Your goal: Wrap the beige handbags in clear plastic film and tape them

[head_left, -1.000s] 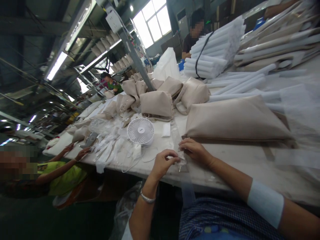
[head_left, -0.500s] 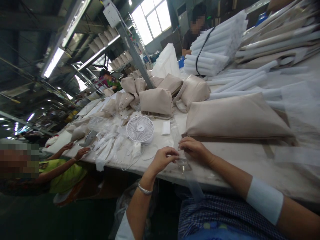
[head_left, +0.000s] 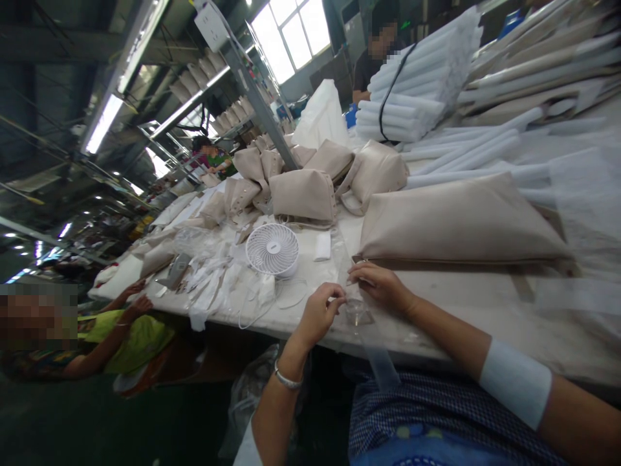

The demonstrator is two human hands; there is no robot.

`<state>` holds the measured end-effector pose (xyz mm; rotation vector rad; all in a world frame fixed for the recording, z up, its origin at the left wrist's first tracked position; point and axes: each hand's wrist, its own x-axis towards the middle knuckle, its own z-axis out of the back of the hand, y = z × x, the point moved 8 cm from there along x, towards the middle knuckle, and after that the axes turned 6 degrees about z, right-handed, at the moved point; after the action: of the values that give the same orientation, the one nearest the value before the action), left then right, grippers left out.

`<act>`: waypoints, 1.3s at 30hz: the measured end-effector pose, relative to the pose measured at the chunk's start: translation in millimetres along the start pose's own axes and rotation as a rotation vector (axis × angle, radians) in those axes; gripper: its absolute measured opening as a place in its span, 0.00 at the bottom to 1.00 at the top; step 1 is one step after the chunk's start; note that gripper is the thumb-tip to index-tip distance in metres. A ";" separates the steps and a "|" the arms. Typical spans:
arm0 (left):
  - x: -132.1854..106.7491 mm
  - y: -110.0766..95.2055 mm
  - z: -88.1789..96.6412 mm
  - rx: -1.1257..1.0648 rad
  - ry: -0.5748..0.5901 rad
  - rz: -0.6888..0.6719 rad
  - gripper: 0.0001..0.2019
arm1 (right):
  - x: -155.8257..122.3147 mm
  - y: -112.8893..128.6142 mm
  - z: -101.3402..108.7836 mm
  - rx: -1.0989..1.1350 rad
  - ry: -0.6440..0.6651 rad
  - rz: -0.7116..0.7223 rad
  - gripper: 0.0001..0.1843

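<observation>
A clear plastic strip [head_left: 380,364] lies at the near edge of the bench [head_left: 456,317], between the person's two hands, its lower end hanging over the edge toward a blue checked garment [head_left: 407,408]. The left hand [head_left: 321,314] is at the strip's left side, thumb and fingertips curled together; whether they pinch the film cannot be made out. The right hand [head_left: 379,285] rests palm down to the right, fingers bent at the strip's upper part; its grip on it, too, is unclear.

Just beyond the right hand, a long beige bag [head_left: 460,223] lies on its side, stretching to the right. A small white packet [head_left: 323,246] lies beyond the left hand, with a round white fan [head_left: 272,249] to its left and a thin white cord [head_left: 250,317] looping near the edge. Farther left are tangled white strips [head_left: 211,291]. More beige bags [head_left: 303,194] are heaped behind the fan, around a metal post [head_left: 262,97].

On the far right, white tubes form a bundle [head_left: 412,94] held by a black band, with loose tubes [head_left: 473,158] on its near side. At the left, a co-worker in a yellow-green top [head_left: 116,343] sits along the bench; another person [head_left: 367,70] is beyond the bundle.
</observation>
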<state>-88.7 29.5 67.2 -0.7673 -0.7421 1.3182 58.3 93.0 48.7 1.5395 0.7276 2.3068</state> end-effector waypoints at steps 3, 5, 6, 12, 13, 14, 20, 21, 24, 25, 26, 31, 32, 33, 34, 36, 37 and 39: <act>-2.6 -1.1 1.7 -0.057 -0.026 -0.025 0.11 | -0.1 -1.0 2.1 0.011 -0.023 -0.014 0.13; -3.5 0.1 1.9 -0.109 -0.018 -0.036 0.12 | -0.2 -1.2 2.8 0.020 -0.033 -0.018 0.12; -3.6 1.0 1.9 -0.125 -0.010 -0.038 0.12 | -0.3 -1.3 2.8 0.025 -0.034 -0.019 0.12; -0.4 0.5 3.8 -0.093 0.009 -0.066 0.13 | -0.9 -4.3 3.4 0.062 -0.035 -0.064 0.14; 0.5 -0.7 2.9 -0.063 0.025 -0.077 0.14 | -1.0 -4.9 3.6 0.066 -0.038 -0.072 0.14; 1.4 -1.9 1.7 -0.027 0.041 -0.087 0.13 | -1.0 -5.3 3.8 0.069 -0.042 -0.075 0.14; 3.8 -9.5 0.5 0.182 0.016 -0.165 0.08 | -1.3 -7.9 4.9 0.056 -0.057 -0.083 0.14; 3.6 -9.2 2.1 0.178 -0.014 -0.161 0.08 | -1.2 -7.7 4.8 0.051 -0.054 -0.076 0.14; 2.6 -2.4 5.5 0.109 -0.088 -0.098 0.09 | -1.1 -6.3 3.1 0.041 -0.026 -0.045 0.12; 2.2 0.7 5.5 0.086 -0.102 -0.072 0.10 | -1.2 -5.9 2.0 0.034 -0.011 -0.034 0.12; 1.9 3.5 4.9 0.071 -0.108 -0.050 0.10 | -1.4 -5.6 0.6 0.026 0.005 -0.022 0.13; 2.1 13.2 -2.9 0.049 -0.068 0.033 0.13 | -4.1 -5.8 -6.2 -0.013 0.067 0.040 0.13; 2.4 15.1 -4.1 0.041 -0.058 0.047 0.13 | -4.6 -5.9 -6.7 -0.015 0.070 0.051 0.13; 2.7 17.5 -5.0 0.029 -0.052 0.063 0.13 | -5.1 -6.0 -6.9 -0.018 0.070 0.058 0.13; 3.1 20.4 -5.9 0.010 -0.046 0.082 0.14 | -5.4 -5.9 -7.1 -0.019 0.071 0.065 0.13; 4.0 27.4 -7.7 -0.064 -0.034 0.119 0.14 | -5.4 -5.2 -7.0 -0.015 0.073 0.070 0.13; 4.6 30.3 -8.6 -0.116 -0.028 0.129 0.14 | -5.1 -4.9 -6.9 -0.012 0.074 0.067 0.12; 6.2 33.7 -9.5 -0.212 -0.021 0.123 0.14 | -4.2 -4.3 -6.1 0.000 0.073 0.056 0.12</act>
<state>-98.6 38.0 34.2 -0.9828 -0.8720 1.3736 54.2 93.0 41.2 1.5002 0.7110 2.4150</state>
